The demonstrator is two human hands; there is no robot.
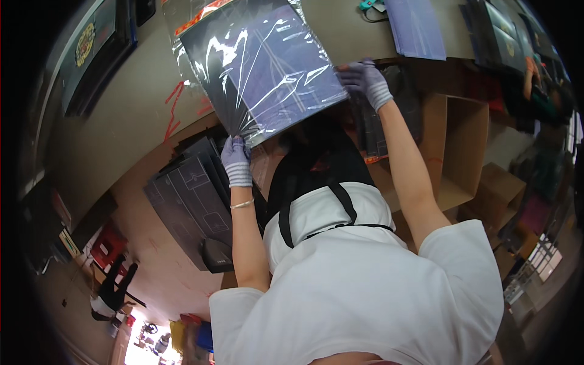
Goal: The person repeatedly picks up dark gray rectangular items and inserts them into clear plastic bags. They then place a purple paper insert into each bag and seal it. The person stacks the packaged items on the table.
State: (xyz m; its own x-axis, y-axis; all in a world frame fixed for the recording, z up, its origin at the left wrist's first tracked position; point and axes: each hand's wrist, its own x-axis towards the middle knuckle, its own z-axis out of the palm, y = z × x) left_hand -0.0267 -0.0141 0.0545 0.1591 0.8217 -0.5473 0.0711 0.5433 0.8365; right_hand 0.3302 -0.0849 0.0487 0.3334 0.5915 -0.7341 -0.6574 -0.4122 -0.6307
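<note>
Head view: flat package (274,73), dark board and bluish sheet inside clear plastic, at grey table's (143,91) near edge, lower end jutting past it. Left hand (236,155), in lilac glove with striped cuff, at lower-left corner; fingers closed, pinching gathered plastic. Right hand (368,82), gloved alike, beside right edge; fingers extended, loosely open, contact with package unclear. Bluish sheets (420,30) farther right on table. Dark panels (191,198) below left hand. Open cardboard box (465,152) right of right forearm.

The upper edge cuts off the wrapped package (277,76) — and the lilac sheets (417,30) too.
</note>
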